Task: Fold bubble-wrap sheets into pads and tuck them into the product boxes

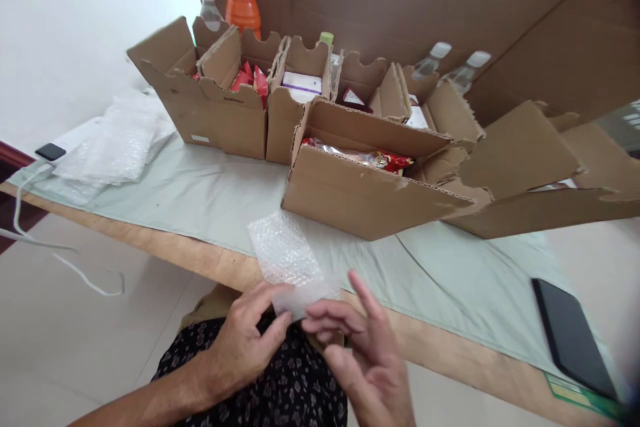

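Note:
A small sheet or bag of clear bubble wrap (286, 250) lies at the table's front edge, its near end lifted over my lap. My left hand (253, 327) pinches that near end between thumb and fingers. Beside it, my right hand (367, 347) has its fingers apart, the index finger pointing up and away. The right fingertips are close to the wrap's right side; whether they touch it I cannot tell.
Behind the wrap stands a cardboard box (370, 193) with red packets. More open boxes (215, 113) line the back, with bottles (243, 0) behind. Stacked bubble wrap (115, 140) lies left. A black phone (575, 337) rests at the right, a cable (20, 207) hangs left.

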Available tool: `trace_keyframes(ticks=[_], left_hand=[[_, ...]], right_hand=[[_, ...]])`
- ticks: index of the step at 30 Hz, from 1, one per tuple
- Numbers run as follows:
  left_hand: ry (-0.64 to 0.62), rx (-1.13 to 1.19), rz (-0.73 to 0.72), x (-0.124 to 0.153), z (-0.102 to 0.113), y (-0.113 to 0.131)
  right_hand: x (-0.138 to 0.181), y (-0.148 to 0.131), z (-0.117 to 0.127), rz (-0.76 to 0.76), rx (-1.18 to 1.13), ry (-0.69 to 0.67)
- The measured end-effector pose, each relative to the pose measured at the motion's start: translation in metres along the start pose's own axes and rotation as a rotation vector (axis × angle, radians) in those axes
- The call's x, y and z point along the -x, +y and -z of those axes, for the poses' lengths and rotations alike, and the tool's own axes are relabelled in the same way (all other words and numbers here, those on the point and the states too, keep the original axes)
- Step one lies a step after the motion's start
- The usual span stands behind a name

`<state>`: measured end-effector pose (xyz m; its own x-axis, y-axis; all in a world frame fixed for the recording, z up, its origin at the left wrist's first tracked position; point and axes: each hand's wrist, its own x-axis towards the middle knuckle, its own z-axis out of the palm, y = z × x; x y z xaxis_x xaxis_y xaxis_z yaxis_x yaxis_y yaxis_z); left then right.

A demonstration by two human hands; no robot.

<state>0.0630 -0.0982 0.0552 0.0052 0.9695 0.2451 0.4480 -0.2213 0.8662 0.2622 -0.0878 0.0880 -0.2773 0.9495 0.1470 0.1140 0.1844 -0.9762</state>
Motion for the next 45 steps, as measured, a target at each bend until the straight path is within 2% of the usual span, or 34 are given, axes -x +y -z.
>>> trace_keyframes(ticks=[3,7,12,17,21,22,24,27,29,31,34,37,41,43,45], left_hand=[[0.077,-0.075,0.078,-0.003,0.001,-0.009],[0.083,-0.225,0.060,-0.008,0.003,-0.022],[0.101,-0.421,-0.031,-0.013,0.003,-0.030],[0.188,-0.445,-0.106,-0.009,0.015,-0.025],[-0.016,-0.397,-0.275,0.002,0.023,-0.017],[-0.055,-0.389,-0.284,0.003,0.023,-0.016],[-0.054,-0.360,-0.254,0.003,0.022,-0.016],[0.021,-0.312,-0.185,-0.006,0.019,-0.019],[0.030,-0.304,-0.163,-0.017,0.018,-0.022],[0.013,-0.298,-0.151,-0.027,0.019,-0.025],[-0.016,-0.316,-0.138,-0.036,0.021,-0.028],[0.018,-0.361,-0.172,-0.034,0.026,-0.028],[-0.011,-0.355,-0.279,-0.023,0.037,-0.024],[-0.026,-0.357,-0.281,-0.024,0.039,-0.025],[-0.010,-0.352,-0.246,-0.032,0.039,-0.029]], right_hand=[[-0.007,0.008,0.016,0.147,0.280,0.031],[-0.022,0.025,0.021,0.386,0.691,-0.128],[-0.036,0.045,0.010,0.395,0.912,-0.317],[-0.044,0.047,0.010,0.473,0.915,-0.288],[-0.052,0.035,0.007,0.464,0.809,-0.357],[-0.054,0.032,0.006,0.445,0.774,-0.386],[-0.058,0.029,0.003,0.392,0.713,-0.416],[-0.058,0.030,0.001,0.366,0.687,-0.292],[-0.055,0.032,0.001,0.416,0.728,-0.146],[-0.050,0.033,0.000,0.472,0.781,-0.085],[-0.048,0.036,-0.003,0.495,0.849,-0.187],[-0.056,0.040,-0.007,0.461,0.830,-0.264],[-0.070,0.040,-0.005,0.376,0.669,-0.300],[-0.074,0.037,-0.002,0.355,0.645,-0.308],[-0.075,0.033,-0.001,0.373,0.694,-0.249]])
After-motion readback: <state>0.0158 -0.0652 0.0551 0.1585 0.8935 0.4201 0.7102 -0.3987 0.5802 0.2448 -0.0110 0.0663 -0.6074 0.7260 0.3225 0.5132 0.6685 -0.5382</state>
